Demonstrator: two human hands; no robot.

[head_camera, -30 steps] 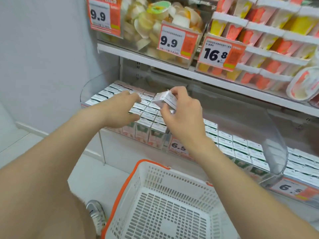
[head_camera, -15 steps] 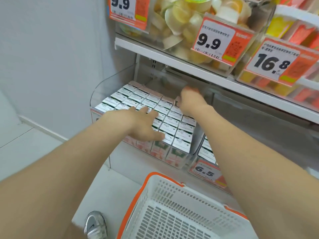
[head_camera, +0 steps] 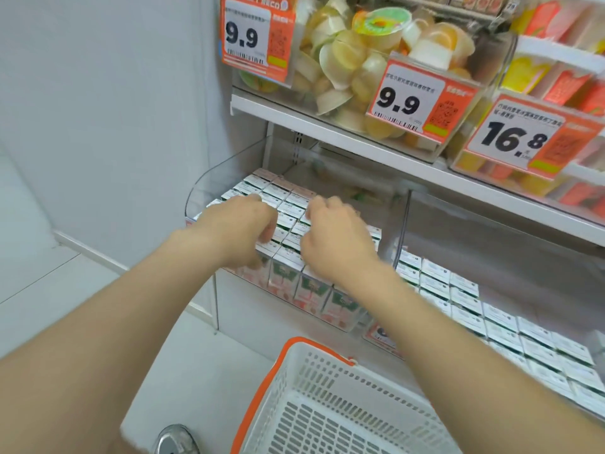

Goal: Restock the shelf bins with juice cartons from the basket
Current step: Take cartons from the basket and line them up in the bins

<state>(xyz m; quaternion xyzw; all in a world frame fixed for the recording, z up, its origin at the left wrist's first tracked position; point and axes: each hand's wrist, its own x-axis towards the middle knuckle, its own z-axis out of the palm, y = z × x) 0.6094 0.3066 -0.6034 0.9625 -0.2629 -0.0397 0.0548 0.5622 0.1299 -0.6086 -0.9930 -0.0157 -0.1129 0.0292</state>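
White-topped juice cartons (head_camera: 283,273) are packed in tight rows inside a clear plastic bin (head_camera: 209,188) on the lower shelf, pretty much dead centre. The front row shows green-and-pink faces through the bin's front wall.

Both of the person's hands are on top of those rows. The left hand (head_camera: 234,231) sits toward 9 o'clock with its knuckles up and fingers curled down onto the carton tops. The right hand (head_camera: 337,247) is just beside it, toward 3 o'clock, in much the same pose. The fingertips on both are tucked under or smeared by blur, so it's honestly impossible to tell whether either hand is pinching a carton or just pressing down.

More cartons (head_camera: 501,326) fill the next compartment out at 4 o'clock and run off the right edge. A price tag (head_camera: 376,334) on the shelf front is mostly covered by the right forearm, so it can't be read.

The basket (head_camera: 294,347), white slotted plastic with an orange rim, sits at 6 o'clock, cut off by the bottom edge. At 7 o'clock a shoe (head_camera: 176,439) only half shows. Up at 12 to 2 o'clock there are jelly cups (head_camera: 353,57) behind orange tags (head_camera: 412,99) reading 9.9 and 16.8, and the small print on them is unreadable.
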